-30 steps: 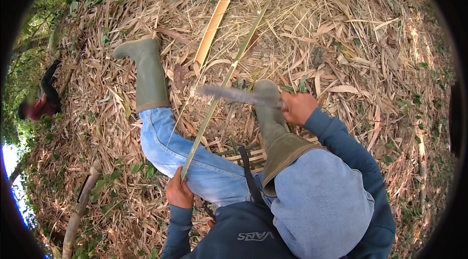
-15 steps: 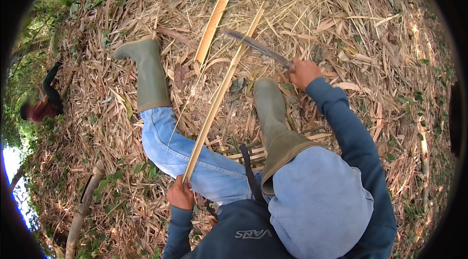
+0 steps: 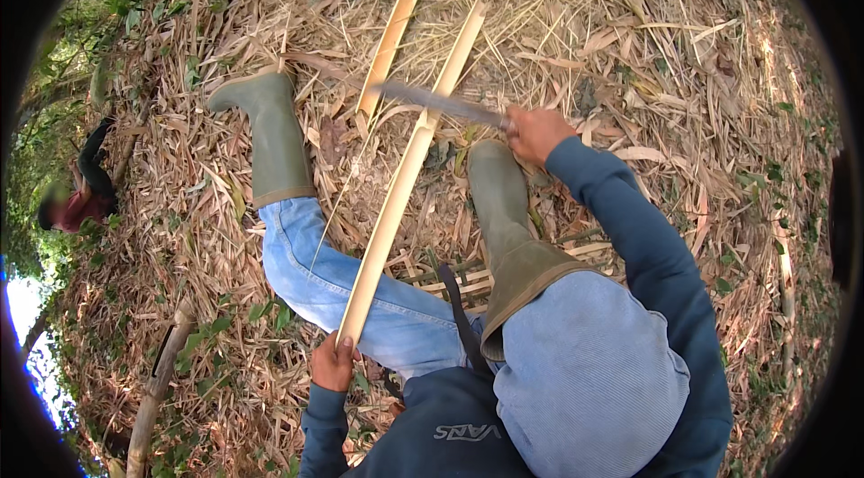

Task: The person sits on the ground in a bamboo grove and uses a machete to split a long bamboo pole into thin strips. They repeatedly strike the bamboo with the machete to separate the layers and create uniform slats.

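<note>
A long split bamboo strip (image 3: 393,217) slants from my lap up and away, its pale hollow inner side turned up. Its near end is gripped in my left hand (image 3: 333,363), thumb on top, beside my left thigh. My right hand (image 3: 538,134) is closed round the handle of a long-bladed knife (image 3: 441,103), above my right boot. The blade, slightly blurred, lies across the strip toward its far end, pointing left; whether it touches the bamboo I cannot tell.
Another split bamboo piece (image 3: 396,32) lies on the leaf litter ahead. Split strips (image 3: 472,282) lie between my legs. My green rubber boots (image 3: 281,140) rest on dry bamboo leaves. A cut pole (image 3: 157,388) lies at lower left. Another person (image 3: 85,185) is at far left.
My right hand and the knife have moved left and slightly nearer me along the strip. The bamboo strip has rolled, showing more of its hollow side.
</note>
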{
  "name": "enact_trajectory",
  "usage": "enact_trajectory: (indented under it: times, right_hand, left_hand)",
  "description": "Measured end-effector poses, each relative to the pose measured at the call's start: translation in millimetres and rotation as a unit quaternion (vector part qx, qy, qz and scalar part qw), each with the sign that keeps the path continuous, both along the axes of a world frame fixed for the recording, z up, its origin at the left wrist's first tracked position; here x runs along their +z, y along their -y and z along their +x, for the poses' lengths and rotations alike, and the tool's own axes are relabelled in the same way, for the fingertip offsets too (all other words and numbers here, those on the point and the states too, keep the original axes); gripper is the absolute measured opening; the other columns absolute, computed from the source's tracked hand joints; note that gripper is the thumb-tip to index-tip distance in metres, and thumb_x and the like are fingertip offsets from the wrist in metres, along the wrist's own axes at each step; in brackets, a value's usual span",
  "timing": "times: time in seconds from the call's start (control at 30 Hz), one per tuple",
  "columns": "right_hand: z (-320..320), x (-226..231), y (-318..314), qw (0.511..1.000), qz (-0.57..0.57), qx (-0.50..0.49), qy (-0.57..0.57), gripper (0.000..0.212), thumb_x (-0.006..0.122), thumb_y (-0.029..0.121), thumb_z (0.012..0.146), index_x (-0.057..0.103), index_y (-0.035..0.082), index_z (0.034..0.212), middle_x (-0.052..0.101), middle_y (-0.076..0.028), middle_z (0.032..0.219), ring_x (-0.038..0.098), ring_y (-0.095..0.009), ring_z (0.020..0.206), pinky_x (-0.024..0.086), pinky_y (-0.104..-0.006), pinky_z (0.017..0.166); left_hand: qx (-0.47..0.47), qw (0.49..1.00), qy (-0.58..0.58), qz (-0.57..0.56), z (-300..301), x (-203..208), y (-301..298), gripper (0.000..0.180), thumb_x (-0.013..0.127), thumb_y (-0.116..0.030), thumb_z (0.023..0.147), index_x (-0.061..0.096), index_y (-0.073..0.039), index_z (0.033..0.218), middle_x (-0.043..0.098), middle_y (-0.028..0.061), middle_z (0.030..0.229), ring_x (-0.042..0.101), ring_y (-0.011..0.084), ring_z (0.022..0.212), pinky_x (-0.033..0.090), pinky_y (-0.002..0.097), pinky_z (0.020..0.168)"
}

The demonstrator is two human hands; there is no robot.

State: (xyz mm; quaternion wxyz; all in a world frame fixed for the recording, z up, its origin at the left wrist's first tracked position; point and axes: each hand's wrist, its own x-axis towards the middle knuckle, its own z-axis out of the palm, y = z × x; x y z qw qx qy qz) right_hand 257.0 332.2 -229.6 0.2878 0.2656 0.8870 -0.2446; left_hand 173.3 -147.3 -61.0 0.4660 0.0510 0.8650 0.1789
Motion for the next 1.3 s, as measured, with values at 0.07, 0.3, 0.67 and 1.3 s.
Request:
enact_trajectory:
  times: [0.07, 0.3, 0.67, 1.3]
  right_hand:
    - [2, 3, 4, 0.999, -0.006, 0.035, 0.003, 0.031, 0.059, 0.026, 0.087, 0.059, 0.007, 0.111, 0.069, -0.016, 0.090, 0.068, -0.035, 0.088, 0.055, -0.0466, 0.080]
    - [1, -53, -96, 0.984, 0.091, -0.154, -0.020, 0.031, 0.058, 0.029, 0.086, 0.058, 0.005, 0.105, 0.068, -0.017, 0.084, 0.067, -0.038, 0.076, 0.055, -0.0480, 0.070]
    - [36, -35, -17, 0.996, 0.047, -0.063, -0.043, 0.030, 0.063, 0.029, 0.082, 0.058, 0.013, 0.107, 0.068, -0.015, 0.082, 0.068, -0.034, 0.080, 0.055, -0.0481, 0.067]
    - [12, -47, -58, 0.996, 0.060, -0.050, 0.040, 0.033, 0.062, 0.027, 0.087, 0.059, 0.007, 0.112, 0.067, -0.019, 0.104, 0.067, -0.035, 0.095, 0.054, -0.0469, 0.085]
  left_hand:
    - [0.010, 1.000, -0.003, 0.006, 2, -5, 16, 0.032, 0.051, -0.027, 0.099, 0.062, 0.003, 0.100, 0.059, 0.0029, 0.062, 0.052, 0.0081, 0.052, 0.041, 0.0243, 0.050]
    - [0.039, 0.998, 0.048, 0.021, -7, -6, 1, 0.031, 0.052, -0.027, 0.099, 0.062, 0.002, 0.099, 0.058, 0.0021, 0.063, 0.048, 0.0072, 0.050, 0.038, 0.0237, 0.047]
    - [0.113, 0.990, 0.079, 0.025, 1, 5, -20, 0.047, 0.052, -0.044, 0.098, 0.062, -0.001, 0.082, 0.054, 0.0026, 0.053, 0.047, 0.0079, 0.042, 0.036, 0.0239, 0.041]
    - [0.069, 0.997, 0.028, 0.001, -2, 20, 21, 0.046, 0.052, -0.040, 0.098, 0.063, 0.003, 0.086, 0.055, 0.0033, 0.053, 0.052, 0.0098, 0.046, 0.039, 0.0253, 0.043]
